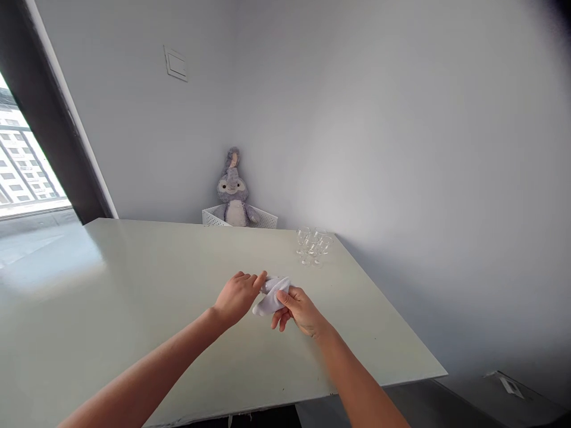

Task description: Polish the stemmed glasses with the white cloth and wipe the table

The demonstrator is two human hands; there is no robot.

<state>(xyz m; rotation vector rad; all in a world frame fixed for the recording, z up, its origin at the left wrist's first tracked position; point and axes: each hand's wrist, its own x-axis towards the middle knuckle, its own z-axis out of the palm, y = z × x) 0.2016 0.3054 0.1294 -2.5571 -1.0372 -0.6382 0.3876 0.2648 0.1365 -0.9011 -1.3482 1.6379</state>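
Note:
A white cloth [273, 298] is bunched in my right hand [298, 309], the thumb pressed on top of it, above the middle of the table. My left hand [239, 295] is at the cloth's left side, its fingers closed round something clear, perhaps part of a glass, that is mostly hidden by the hand and the cloth. Beyond my hands, several clear stemmed glasses [313, 244] stand close together near the table's back right corner.
The pale table [169, 261] reaches to the walls, with its right edge slanting toward me. Behind its far edge a grey plush rabbit [235, 196] sits in a white perforated basket [268, 220]. A window is at the far left.

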